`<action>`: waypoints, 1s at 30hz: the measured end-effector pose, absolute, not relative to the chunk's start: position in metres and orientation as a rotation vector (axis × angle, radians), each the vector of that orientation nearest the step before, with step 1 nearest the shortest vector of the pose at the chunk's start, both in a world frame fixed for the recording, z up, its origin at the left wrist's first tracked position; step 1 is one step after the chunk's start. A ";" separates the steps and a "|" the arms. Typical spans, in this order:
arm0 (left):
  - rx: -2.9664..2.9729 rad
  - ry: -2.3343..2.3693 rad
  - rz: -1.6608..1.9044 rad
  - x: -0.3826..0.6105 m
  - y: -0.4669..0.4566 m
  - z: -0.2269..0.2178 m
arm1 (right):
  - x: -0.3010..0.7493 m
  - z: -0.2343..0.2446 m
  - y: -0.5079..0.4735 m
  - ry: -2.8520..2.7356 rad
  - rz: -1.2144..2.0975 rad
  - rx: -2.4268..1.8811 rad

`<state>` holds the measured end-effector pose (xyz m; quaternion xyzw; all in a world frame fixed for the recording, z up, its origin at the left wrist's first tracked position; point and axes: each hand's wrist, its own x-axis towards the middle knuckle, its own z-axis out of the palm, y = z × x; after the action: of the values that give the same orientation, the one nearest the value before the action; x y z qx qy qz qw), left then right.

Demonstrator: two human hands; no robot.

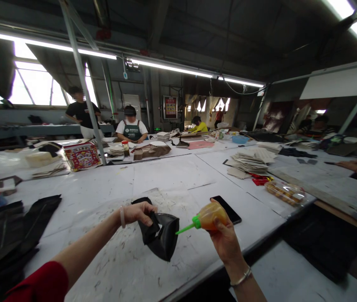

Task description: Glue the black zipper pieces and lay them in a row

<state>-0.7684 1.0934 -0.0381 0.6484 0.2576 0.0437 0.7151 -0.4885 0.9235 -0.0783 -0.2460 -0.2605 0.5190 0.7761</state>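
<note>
Red sleeve (pixel 41 283) on the L arm is closest, bottom-left, w/ a pale bangle (pixel 122 217) at that wrist. L hand (pixel 140 212) is pinching a folded black piece (pixel 167 237), thumb on the near side; the piece is held over the white tabletop (pixel 109 180), roughly mid-view, w/ a glossy flap hanging to the R. Can't tell if its lower edge touches the surface.

R hand (pixel 225 240) has fingers wrapped round a squeeze bottle (pixel 211 216), amber contents, tipped on its side w/ green nozzle (pixel 187 228) aimed L. Nozzle tip is right at the black piece's R edge; contact vs. tiny gap, can't tell. Silver bracelet (pixel 243 277) on the R wrist.

Dark phone (pixel 229 209) lies flat just behind the bottle. Dark fabric pcs (pixel 11 239) lie at far L. Farther back on the R: stack of pale sheets (pixel 249 162), red packet (pixel 262 180), clear container (pixel 285 193) w/ yellowish-brown items. Back L: red patterned box (pixel 82 156) by a metal post. Across the table, co-worker in a dark apron (pixel 132 131) sits; another in yellow (pixel 201 126) bends over the work surface.
</note>
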 end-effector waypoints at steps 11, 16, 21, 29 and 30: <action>1.435 0.575 0.112 -0.764 1.096 -0.034 | -0.489 -0.077 0.916 -0.584 1.092 -0.543; 1.434 0.583 0.124 -0.761 1.097 -0.030 | -0.489 -0.078 0.913 -0.570 1.100 -0.548; 1.438 0.593 0.171 -0.759 1.097 -0.028 | -0.490 -0.083 0.914 -0.520 1.108 -0.544; 1.548 0.846 0.296 -0.753 1.086 0.023 | -0.506 -0.073 0.914 -0.404 1.171 -0.437; 1.570 0.902 0.315 -0.754 1.084 0.036 | -0.508 -0.069 0.915 -0.373 1.173 -0.413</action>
<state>-0.7537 1.0839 0.0358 0.6791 0.3902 0.1363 0.6067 -0.5076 0.9145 -0.0689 -0.1923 -0.1738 0.5463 0.7965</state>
